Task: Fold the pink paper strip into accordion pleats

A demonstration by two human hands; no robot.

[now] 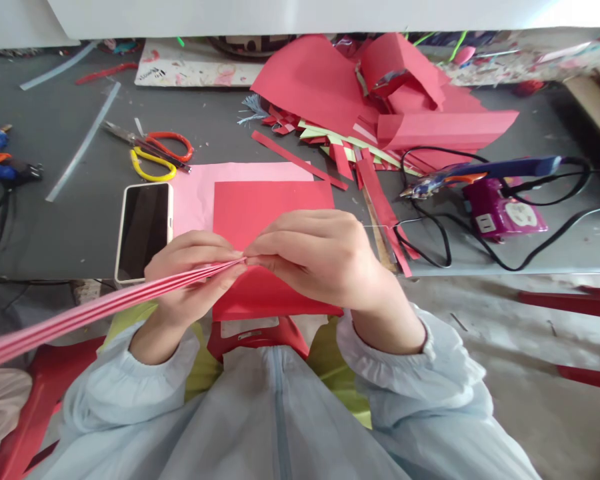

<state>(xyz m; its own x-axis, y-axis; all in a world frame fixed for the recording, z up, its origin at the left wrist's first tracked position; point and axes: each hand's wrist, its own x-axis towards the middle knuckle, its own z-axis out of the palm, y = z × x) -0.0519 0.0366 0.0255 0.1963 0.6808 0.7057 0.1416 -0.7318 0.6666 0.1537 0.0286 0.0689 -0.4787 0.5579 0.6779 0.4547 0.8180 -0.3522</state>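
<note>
A long bundle of narrow pink and red folded paper (110,300) stretches from the left edge of the view to my fingers. My left hand (193,270) is closed round it close to its right end. The fingertips of my right hand (315,257) pinch that end, touching the left fingertips; the exact tip is hidden between them. Beneath both hands a red paper sheet (275,197) overhangs the table's front edge. A pink paper sheet (195,187) lies partly under the red one.
Left of the sheets are a phone (145,230), scissors (155,153) and clear glue sticks (85,143). Red paper scraps (320,93) pile up at the back. On the right, a blue glue gun (500,172) with black cable lies by a purple plug adapter (503,210). Another glue gun (5,157) lies far left.
</note>
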